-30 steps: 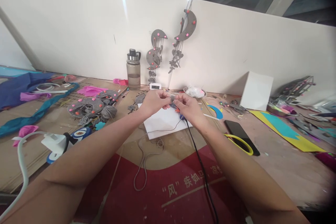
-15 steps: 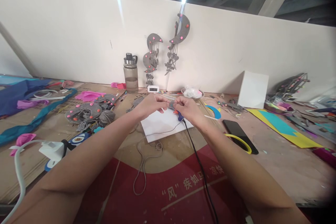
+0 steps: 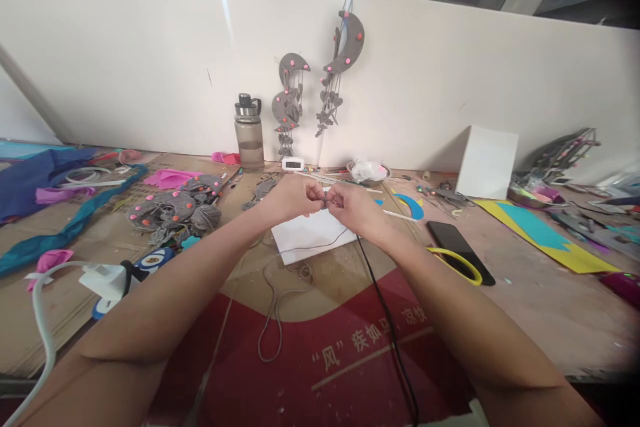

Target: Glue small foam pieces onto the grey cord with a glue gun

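Observation:
My left hand (image 3: 299, 201) and my right hand (image 3: 354, 208) meet over a white board (image 3: 305, 240), fingertips pinched together. Between them is a small grey piece (image 3: 325, 200), mostly covered by the fingers; its shape is too small to make out. A thin grey cord (image 3: 273, 320) lies in loops on the cardboard and runs up over the board toward my right hand. From beneath that hand comes a black cable (image 3: 383, 313); whatever it joins is hidden there.
Left are grey felt pieces with pink and orange dots (image 3: 173, 208) and a white plug (image 3: 104, 280). A water bottle (image 3: 249, 137) and a small digital clock (image 3: 293, 164) stand behind. Right lie a phone (image 3: 450, 243) and a yellow ring (image 3: 450, 257). Moon-shaped felt hangings (image 3: 350, 47) hang on the wall.
The view has tilted slightly down. My hands stay close together, fingertips still pinched; the blue and orange tool seen by my right hand is now hidden behind it.

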Demonstrator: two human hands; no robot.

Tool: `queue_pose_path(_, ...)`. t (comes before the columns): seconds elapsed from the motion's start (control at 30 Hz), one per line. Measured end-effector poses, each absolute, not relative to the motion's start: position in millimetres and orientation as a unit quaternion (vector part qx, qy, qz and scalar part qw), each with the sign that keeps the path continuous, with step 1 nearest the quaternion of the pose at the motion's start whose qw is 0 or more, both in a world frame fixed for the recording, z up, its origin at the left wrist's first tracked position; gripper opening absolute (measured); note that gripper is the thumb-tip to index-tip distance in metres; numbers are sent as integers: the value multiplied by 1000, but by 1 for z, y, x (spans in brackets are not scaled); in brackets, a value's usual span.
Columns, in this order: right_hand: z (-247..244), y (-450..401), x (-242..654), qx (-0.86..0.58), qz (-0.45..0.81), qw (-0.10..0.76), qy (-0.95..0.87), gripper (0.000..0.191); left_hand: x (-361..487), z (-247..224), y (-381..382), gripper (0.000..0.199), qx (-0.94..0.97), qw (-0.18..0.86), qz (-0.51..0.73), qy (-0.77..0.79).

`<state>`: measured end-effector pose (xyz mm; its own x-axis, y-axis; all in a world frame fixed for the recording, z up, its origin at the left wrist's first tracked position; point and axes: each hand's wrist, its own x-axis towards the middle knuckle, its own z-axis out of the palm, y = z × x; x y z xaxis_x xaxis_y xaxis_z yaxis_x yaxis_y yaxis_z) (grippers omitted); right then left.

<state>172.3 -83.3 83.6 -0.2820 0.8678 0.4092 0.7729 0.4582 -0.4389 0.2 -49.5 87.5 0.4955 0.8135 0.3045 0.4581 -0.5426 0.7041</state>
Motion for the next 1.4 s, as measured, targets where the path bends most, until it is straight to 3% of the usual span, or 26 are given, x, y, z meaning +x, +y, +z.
queue_pose_path(0.23, 72, -84, 164, -524, 107, 359, -765, 31, -6, 83, -38, 8, 747, 308, 380, 451)
queue_pose_path(0.43, 64, -89, 153, -492, 129, 353, -785, 17, -15, 70, -13, 5, 602, 467, 523, 381)
queue_pose_path(0.63, 74, -128, 130, -332, -28, 300, -894, 24, -23, 68, 4, 5, 400, 588, 642, 287)
queue_pose_path(0.73, 84, -134, 132, -289, -46, 335, -896, 28, -25, 70, 7, 6, 336, 621, 656, 267)
queue_pose_path(0.87, 92, -109, 161, -454, -21, 385, -804, 31, -24, 69, 7, 5, 322, 644, 645, 255)
queue_pose_path(1.03, 69, -67, 193, -703, -20, 141, -697, 40, -8, 46, 1, 7, 369, 640, 622, 258)
queue_pose_path(1.17, 40, -51, 194, -742, 48, 83, -664, 49, 10, 18, -7, 10, 342, 657, 572, 351)
queue_pose_path(1.4, 31, -36, 205, -766, 116, 103, -624, 35, 10, 4, -1, 11, 331, 661, 571, 356)
